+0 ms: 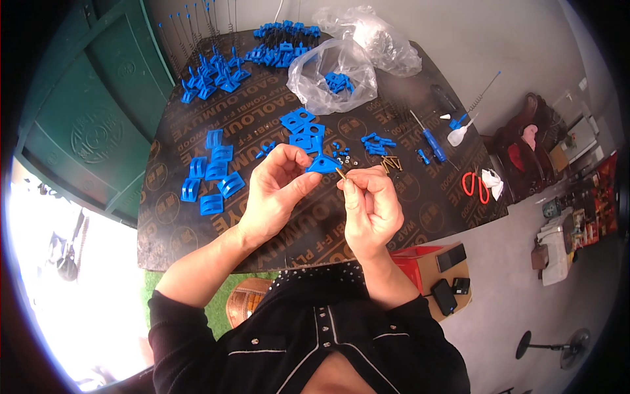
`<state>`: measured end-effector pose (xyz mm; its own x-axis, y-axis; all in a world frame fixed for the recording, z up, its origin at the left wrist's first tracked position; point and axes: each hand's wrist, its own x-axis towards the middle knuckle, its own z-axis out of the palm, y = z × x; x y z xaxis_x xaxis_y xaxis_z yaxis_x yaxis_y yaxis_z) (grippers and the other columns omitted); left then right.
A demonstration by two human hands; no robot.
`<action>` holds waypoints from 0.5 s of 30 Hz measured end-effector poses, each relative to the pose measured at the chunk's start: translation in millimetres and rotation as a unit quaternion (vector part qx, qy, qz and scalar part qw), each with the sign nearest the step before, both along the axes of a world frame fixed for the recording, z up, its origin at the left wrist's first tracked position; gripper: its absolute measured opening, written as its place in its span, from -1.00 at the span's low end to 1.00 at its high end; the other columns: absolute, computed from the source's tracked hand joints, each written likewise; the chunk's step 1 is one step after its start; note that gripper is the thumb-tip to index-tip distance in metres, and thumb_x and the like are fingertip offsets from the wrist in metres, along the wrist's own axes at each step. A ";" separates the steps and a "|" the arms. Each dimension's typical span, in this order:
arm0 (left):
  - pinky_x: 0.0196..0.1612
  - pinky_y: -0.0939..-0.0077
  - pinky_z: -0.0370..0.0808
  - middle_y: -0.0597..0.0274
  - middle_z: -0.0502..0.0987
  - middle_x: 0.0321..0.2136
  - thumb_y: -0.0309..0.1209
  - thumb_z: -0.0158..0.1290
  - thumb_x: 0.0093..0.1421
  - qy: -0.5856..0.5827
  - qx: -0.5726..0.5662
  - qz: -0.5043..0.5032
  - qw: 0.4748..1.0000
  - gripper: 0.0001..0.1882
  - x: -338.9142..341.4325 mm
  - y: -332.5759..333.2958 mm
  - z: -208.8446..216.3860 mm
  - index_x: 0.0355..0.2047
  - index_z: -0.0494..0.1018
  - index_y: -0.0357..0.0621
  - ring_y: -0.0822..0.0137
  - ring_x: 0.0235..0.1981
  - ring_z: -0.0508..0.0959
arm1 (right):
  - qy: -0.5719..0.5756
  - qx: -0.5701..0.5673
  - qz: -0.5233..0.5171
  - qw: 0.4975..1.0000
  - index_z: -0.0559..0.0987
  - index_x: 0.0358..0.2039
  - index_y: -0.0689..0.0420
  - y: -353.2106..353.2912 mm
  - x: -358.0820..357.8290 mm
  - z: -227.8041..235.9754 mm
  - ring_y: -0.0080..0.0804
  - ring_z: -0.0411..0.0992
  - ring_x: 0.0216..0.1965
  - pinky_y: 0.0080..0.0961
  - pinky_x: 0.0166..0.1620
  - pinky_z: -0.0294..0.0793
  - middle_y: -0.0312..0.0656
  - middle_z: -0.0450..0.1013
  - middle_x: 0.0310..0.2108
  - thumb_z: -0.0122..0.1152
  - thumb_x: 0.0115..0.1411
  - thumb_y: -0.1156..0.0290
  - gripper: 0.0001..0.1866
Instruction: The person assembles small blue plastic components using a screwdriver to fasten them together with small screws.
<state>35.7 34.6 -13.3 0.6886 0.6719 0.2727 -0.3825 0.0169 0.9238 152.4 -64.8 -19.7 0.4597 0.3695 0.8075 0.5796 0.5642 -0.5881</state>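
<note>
Between the thumb and fingers of my left hand [275, 194] is a small blue, roughly triangular plastic part [323, 165]. My right hand [372, 207] pinches a thin brass-coloured screw [340, 173], its end close to the blue part's right side; I cannot tell if they touch. Just beyond my hands lie flat blue square plates with round holes [314, 130], tiny blue pieces and nuts [348, 160], and blue pegs [378, 144]. More brass screws [392, 163] are heaped right of my right hand. Curved blue brackets [217, 170] lie to the left of my left hand.
Blue pieces with upright springs [213, 74] crowd the far left of the dark table [262, 256]. A clear plastic bag [315, 72] with blue parts stands at the back. On the right are a blue-handled screwdriver [433, 144], a white nozzle bottle [459, 136] and red-handled scissors [475, 186].
</note>
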 end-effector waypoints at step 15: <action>-0.18 0.61 0.39 0.35 0.41 -0.26 -0.58 0.12 0.15 -0.013 0.026 -0.110 0.993 -0.77 -4.1 -6.1 3.2 -0.22 0.33 -0.18 0.53 -0.21 0.39 | 0.266 -0.033 0.067 0.961 0.40 -0.28 0.22 -1.5 -3.0 0.1 -0.71 0.27 -0.62 -0.78 -0.56 0.25 -0.26 0.42 -0.41 0.02 0.30 0.46 -0.91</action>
